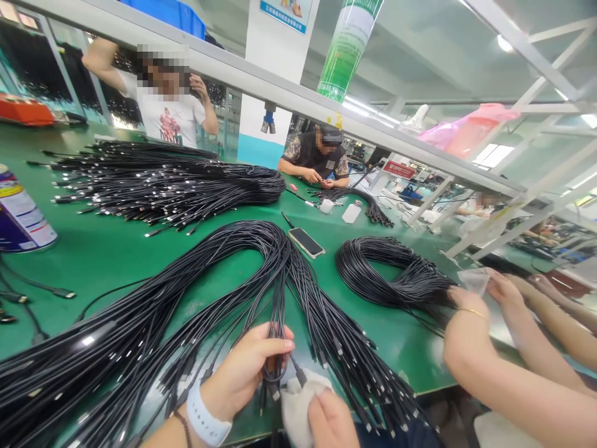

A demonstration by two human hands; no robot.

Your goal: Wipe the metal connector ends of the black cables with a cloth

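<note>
My left hand (254, 358), with a pale watch on its wrist, is closed round several black cables (277, 298) from the arched bundle in front of me. Just to its right, my right hand (330, 418) pinches a white cloth (298, 404). The cloth lies against the connector end of one cable (300, 375), whose tip is hidden in it. More of the same black cables (200, 261) fan out over the green table on both sides of my hands, with their metal plugs toward me.
A large cable pile (186, 180) lies at the back left, near a spray can (23, 211). A phone (305, 241) lies beyond the arch. On the right, a coiled bundle (392, 274) lies by a co-worker's arms (499, 373). Two people are across the table (116, 274).
</note>
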